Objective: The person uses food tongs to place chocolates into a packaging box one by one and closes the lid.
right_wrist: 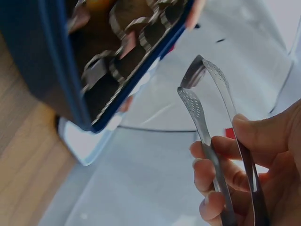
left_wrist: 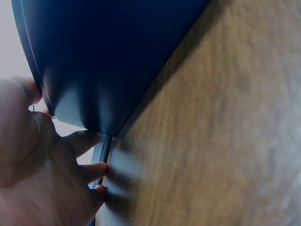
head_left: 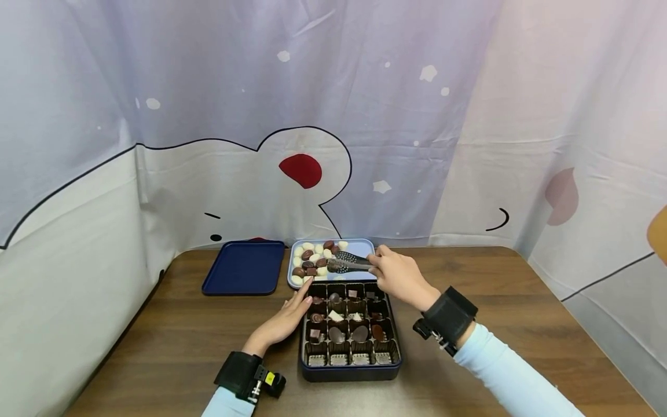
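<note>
The right hand [head_left: 400,276] is pinching a pair of metal tongs [head_left: 348,256] between thumb and fingers. The tips are standing apart, and the right wrist view is showing something brownish between them; it is looking like a chocolate, but I cannot tell for certain. The left hand [head_left: 283,323] is resting, fingers mostly straight, against the left side of the dark box [head_left: 350,373], near its far corner, and is seemingly steadying it.

The box is standing upright in front of the person, its liner dividing it into 4 rows of 4 compartments. The 3 farther rows are holding chocolates [head_left: 336,334], 1 to a compartment as far as the view is showing, while the 4 nearest compartments are showing only their bottoms. Judging by that, 12 of 16 places are filled, so the filling is running about 3/4 done, with 4 places remaining.

Just beyond the box, the light blue tray [head_left: 356,247] is carrying loose white and brown pieces [head_left: 307,255], more than enough, it is seeming, for those places. A dark blue lid [head_left: 245,266] is lying left of the tray on the wooden table [head_left: 167,347], and a patterned cloth [head_left: 391,116] is hanging behind.
</note>
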A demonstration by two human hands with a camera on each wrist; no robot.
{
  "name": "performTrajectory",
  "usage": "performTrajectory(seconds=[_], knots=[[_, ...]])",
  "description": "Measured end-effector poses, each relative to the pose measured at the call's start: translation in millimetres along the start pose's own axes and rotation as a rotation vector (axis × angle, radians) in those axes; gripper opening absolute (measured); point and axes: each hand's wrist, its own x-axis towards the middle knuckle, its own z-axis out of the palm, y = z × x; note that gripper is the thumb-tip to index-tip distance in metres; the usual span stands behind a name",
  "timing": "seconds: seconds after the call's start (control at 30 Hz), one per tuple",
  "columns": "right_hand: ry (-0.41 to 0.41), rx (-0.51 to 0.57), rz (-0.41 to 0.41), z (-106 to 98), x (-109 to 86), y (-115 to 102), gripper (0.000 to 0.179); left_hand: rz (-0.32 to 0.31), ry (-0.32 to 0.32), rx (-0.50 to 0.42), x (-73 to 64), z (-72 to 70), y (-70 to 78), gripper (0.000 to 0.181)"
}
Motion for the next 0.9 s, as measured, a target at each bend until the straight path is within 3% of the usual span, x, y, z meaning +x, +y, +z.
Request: performTrajectory(seconds=[0.33, 0.6, 0.73, 0.9], knots=[[0.067, -0.101, -0.255, -23.5, -32.2, -23.9, 0.014, -0.049, -0.011, 0.013, -1.5, -0.7, 3.2, 0.061], [-0.013, -0.084, -0.477, -28.2, -49.4, -36.6, 0.02, -0.044, -0.008, 0.021, -0.7, -0.7, 2.8, 0.06], [-0.042, -0.095, -0.518, -28.5, -54.2, -45.1, 0.018, -0.042, -0.004, 0.024, -0.8, -0.3, 1.7, 0.06], [-0.073, -0.079, -0.497, -29.3, -56.0, -49.8, 0.022, -0.038, 0.0, 0.025, -1.6, -0.1, 3.4, 0.06]])
